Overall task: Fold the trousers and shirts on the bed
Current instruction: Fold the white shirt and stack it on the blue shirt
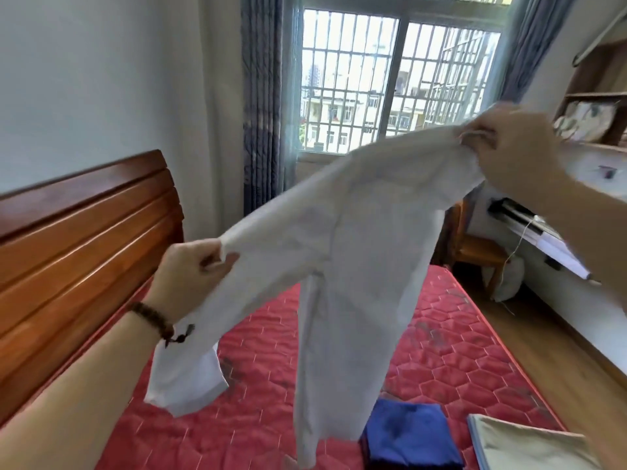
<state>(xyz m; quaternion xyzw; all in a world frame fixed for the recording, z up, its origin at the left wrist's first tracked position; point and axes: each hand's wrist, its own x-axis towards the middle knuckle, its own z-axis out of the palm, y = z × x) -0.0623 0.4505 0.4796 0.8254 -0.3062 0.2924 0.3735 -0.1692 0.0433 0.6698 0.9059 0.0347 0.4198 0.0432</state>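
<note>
1. Red quilted mattress (441, 351) covers the bed, its stitching in a honeycomb pattern, with a reddish-brown wooden headboard (78, 239) along the left.
2. Near the bottom edge, a folded blue garment (410, 435) lies on the mattress, and just right of it a folded beige garment (529, 446) sits at the near right corner.
3. At the far side a barred window (397, 83) is flanked by grey-blue curtains (261, 96); a wooden chair (475, 245) stands beyond the bed's far end, and a wooden shelf unit (597, 93) rises at the right above a pale table (597, 171).
4. White trousers (356, 239) hang in the air above the mattress, stretched slantwise from lower left to upper right and blocking much of the bed's middle and the lower part of the window.
5. One trouser leg drops straight down the middle, its end reaching the mattress beside the blue garment; the other hangs shorter at the left, below the left forearm.
6. Cloth is thin, slightly creased and a little blurred.
7. Left hand (193, 273), with a dark bead bracelet (152, 317) on its wrist, has its fingers curled tight on the lower left edge of the trousers.
8. Right hand (512, 147) pinches the bunched upper right end, fingers closed on the fabric.
</note>
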